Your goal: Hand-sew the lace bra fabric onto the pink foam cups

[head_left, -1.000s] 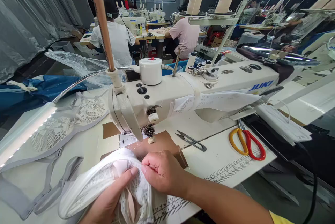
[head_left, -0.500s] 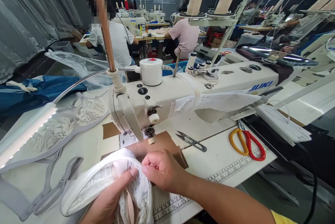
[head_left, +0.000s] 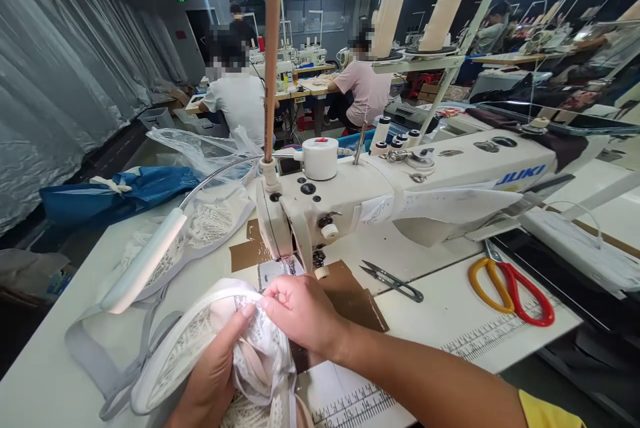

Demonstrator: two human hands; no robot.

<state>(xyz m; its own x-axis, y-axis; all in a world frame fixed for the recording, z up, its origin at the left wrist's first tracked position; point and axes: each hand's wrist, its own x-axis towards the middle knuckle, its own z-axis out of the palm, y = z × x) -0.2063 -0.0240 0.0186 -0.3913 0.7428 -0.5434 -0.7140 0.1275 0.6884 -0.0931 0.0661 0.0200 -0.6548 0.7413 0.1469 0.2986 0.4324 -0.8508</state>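
Note:
A white lace bra (head_left: 175, 355) is bunched up in front of the sewing machine (head_left: 335, 195). My left hand (head_left: 220, 348) is closed on it from below, with the thumb pressed on the lace. At its upper edge my right hand (head_left: 300, 311) pinches the fabric between thumb and fingers. Both hands are close together, just before the needle area, and the presser foot is partly hidden behind the right hand. A grey bra with lace cups (head_left: 210, 225) lies on the table to the left, its straps trailing toward me.
Thread snips (head_left: 393, 281) and scissors with yellow and red handles (head_left: 510, 291) lie right of my hands. A lamp tube (head_left: 145, 261) hangs over the left side. A ruler scale (head_left: 355, 408) runs along the front edge. Two co-workers sit beyond the machine.
The view has tilted up and turned left, so the machine appears farther right. Both hands keep hold of the white bra; more of its folds show below my right hand.

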